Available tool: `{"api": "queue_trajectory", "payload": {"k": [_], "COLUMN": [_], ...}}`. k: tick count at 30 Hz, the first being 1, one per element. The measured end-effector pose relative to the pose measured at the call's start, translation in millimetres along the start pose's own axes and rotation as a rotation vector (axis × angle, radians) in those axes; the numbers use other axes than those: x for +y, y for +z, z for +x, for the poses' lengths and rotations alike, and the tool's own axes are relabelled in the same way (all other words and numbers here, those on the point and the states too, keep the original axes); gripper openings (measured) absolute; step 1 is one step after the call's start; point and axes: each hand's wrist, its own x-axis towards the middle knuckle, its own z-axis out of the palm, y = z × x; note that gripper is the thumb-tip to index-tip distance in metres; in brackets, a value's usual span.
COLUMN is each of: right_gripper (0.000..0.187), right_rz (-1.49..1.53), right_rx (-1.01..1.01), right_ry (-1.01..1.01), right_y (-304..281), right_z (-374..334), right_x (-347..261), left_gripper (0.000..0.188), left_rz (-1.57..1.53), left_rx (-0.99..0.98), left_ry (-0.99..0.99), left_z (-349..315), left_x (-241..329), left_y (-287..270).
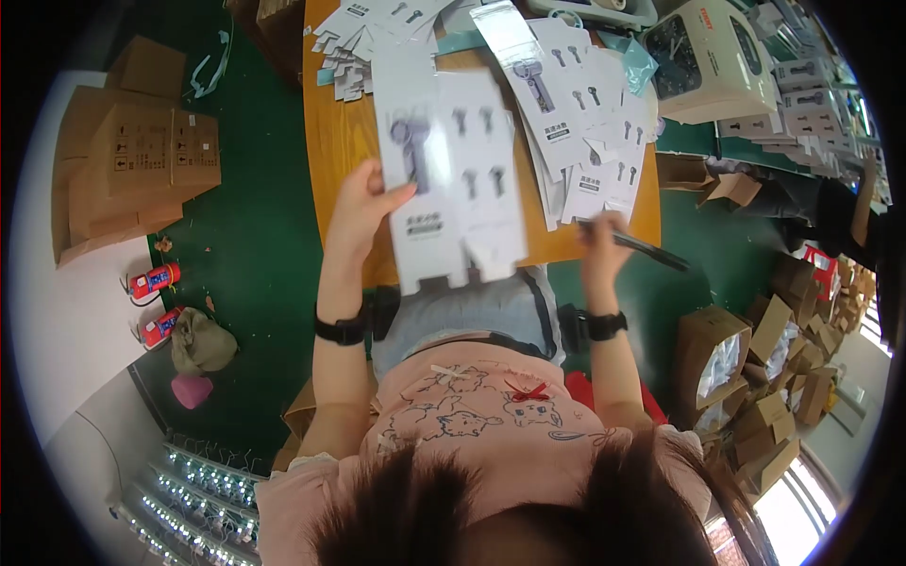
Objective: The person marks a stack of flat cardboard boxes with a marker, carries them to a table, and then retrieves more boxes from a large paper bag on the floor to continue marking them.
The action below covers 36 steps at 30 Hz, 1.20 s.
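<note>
My left hand is closed on the left edge of a flattened white carton, thumb on top. Pictures of a handheld fan and its small variants are printed on the carton, which is slightly blurred and tilts over the table's near edge and my lap. In my right hand, fingers wrapped round it, is a slim black pen-like tool; its exact kind is unclear. Just beyond that hand, more flattened cartons of the same print lie overlapping on the wooden table.
Another pile of flat cartons covers the table's far left. A cream-coloured machine stands at the far right, near a crumpled light-blue plastic piece. Brown boxes and fire extinguishers are on the left; open boxes crowd the right.
</note>
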Motion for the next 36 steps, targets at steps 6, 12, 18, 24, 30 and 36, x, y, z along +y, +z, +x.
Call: {"api": "queue_trajectory", "payload": {"k": [6,12,18,24,30,36], "right_gripper": [0.01,0.008,0.009,0.009,0.009,0.009], "right_rz": [0.134,0.003,-0.117,-0.105,-0.085,-0.151], "right_rx": [0.258,0.047,-0.29,-0.316,-0.295,-0.303], "right_ry": [-0.204,-0.143,0.055,0.037,0.021,-0.05], "right_y": [-32,-7,90,117,121,118], "right_z": [16,14,20,23,24,24], "right_x": [-29,-15,16,45,49,48], "left_gripper": [0.039,0.044,0.048,0.043,0.042,0.044], "left_rz": [0.119,0.972,0.766,0.711,0.713,0.7], "left_rx": [-0.208,0.371,0.329,0.354,0.315,0.311], "left_ry": [0.177,0.65,0.174,0.206,0.146,0.14], "left_z": [63,50,29,30,28,31], "left_x": [6,-48,-97,-102,-95,-101], "left_y": [99,64,9,8,9,7]}}
